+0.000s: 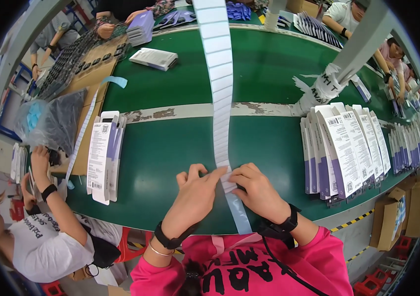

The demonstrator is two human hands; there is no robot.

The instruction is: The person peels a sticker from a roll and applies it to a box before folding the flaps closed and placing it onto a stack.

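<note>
A long strip of white labels (222, 98) hangs down from the top of the view to the table in front of me. Its lower end shows bare, shiny light-blue backing (239, 214) near the table edge. My left hand (192, 197) grips the strip's left edge, with the index finger stretched onto the labels and the other fingers bent. From the right side, my right hand (261, 195) pinches the strip's edge around the lowest labels, fingers pressed together. Whether a label is loose between the right fingertips is hidden.
On the green table (165, 148), upright white-and-purple boxes (350, 148) stand in a row at right; a few more boxes (102, 158) stand at left. A box (154, 58) lies on the belt beyond. A post (326, 84) rises far right. A co-worker (52, 232) sits at left.
</note>
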